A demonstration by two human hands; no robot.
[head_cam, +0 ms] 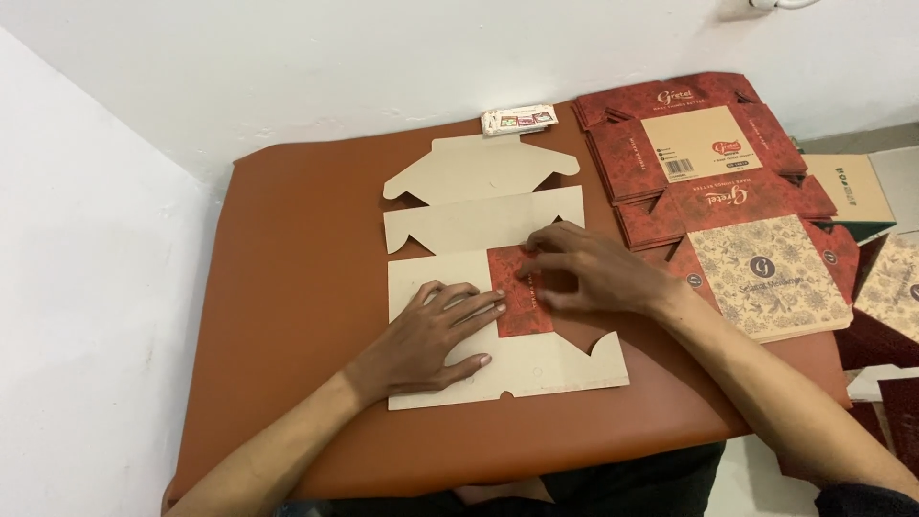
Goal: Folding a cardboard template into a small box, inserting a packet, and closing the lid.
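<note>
white walls meet in a corner behind our brown table. on it lies a flat box blank, plain side up, with one red flap folded over. our left hand lies flat and open, holding the blank down; our right hand presses the flap with curled fingers, gripping nothing. we judge the fold is being creased; next it needs firm, even pressure along the line. a stack of printed blanks waits beside.

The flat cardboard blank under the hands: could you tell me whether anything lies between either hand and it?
Nothing visible does. The left hand rests flat on the cardboard blank, and the right hand presses its folded red flap.
</note>
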